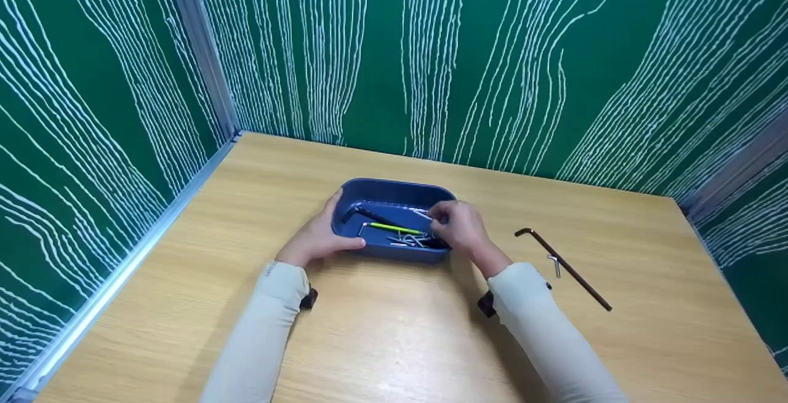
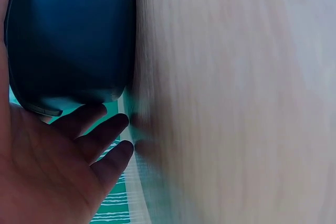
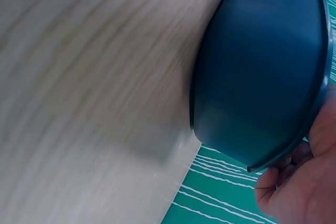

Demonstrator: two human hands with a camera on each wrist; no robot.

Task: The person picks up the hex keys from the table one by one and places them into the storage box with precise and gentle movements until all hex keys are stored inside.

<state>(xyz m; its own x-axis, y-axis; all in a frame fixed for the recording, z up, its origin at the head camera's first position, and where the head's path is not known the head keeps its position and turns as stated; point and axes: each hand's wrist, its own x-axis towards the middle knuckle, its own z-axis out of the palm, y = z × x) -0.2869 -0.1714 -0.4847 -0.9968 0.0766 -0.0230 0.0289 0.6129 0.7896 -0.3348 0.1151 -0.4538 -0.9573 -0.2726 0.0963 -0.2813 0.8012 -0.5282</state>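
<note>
A blue plastic box (image 1: 394, 254) stands on the table with several hex keys inside. One has a bright yellow-green sleeve (image 1: 394, 227); a black hex key (image 1: 369, 213) lies behind it, and small silver hex keys (image 1: 411, 241) are heaped at the front right. My left hand (image 1: 320, 234) holds the box's left end, thumb along the front rim, other fingers spread by the end wall. Over the right rim reaches my right hand (image 1: 458, 224), fingers curled, its fingertips at a silver hex key (image 1: 420, 213). The right wrist view mostly shows the box's outer wall (image 3: 257, 72).
On the table (image 1: 381, 341), right of the box, lies a long dark brown hex key (image 1: 569, 271). A small silver hex key (image 1: 556, 266) rests close beside its shaft. Green panels (image 1: 381, 83) with white wavy lines stand behind the table and at both sides.
</note>
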